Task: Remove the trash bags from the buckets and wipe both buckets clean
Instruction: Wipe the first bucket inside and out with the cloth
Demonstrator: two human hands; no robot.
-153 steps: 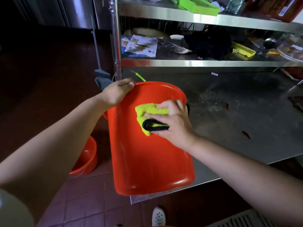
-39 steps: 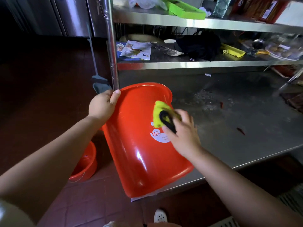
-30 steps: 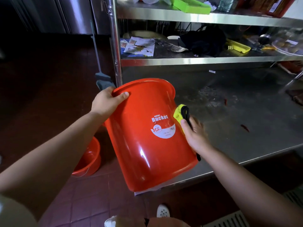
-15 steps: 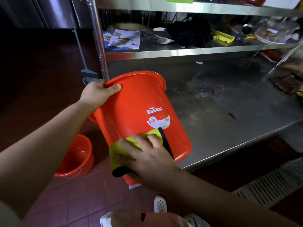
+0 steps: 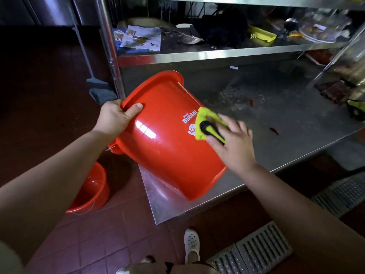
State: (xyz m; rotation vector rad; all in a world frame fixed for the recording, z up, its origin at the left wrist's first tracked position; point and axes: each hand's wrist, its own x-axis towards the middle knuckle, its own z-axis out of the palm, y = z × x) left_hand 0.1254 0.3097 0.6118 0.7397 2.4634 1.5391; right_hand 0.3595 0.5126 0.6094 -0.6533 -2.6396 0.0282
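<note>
A large red bucket (image 5: 166,147) lies tilted on the front left corner of the steel table (image 5: 286,123), its mouth facing away and to the left. My left hand (image 5: 116,117) grips its rim, thumb on the outer wall. My right hand (image 5: 233,143) presses a yellow-green cloth with a black patch (image 5: 207,125) flat against the bucket's wall, beside the white "Bucket" label. A second, smaller red bucket (image 5: 90,192) stands on the floor at the lower left, partly hidden by my left arm.
A steel shelf (image 5: 207,54) above the table holds papers, a black cloth and a yellow tray. A dustpan on a handle (image 5: 98,89) leans by the shelf post. Floor drain grates (image 5: 256,252) lie at the lower right. A white shoe (image 5: 191,244) shows below.
My right hand has carried the cloth from the bucket's lower wall up to the label on its right side. The bucket has tipped further over to the left.
</note>
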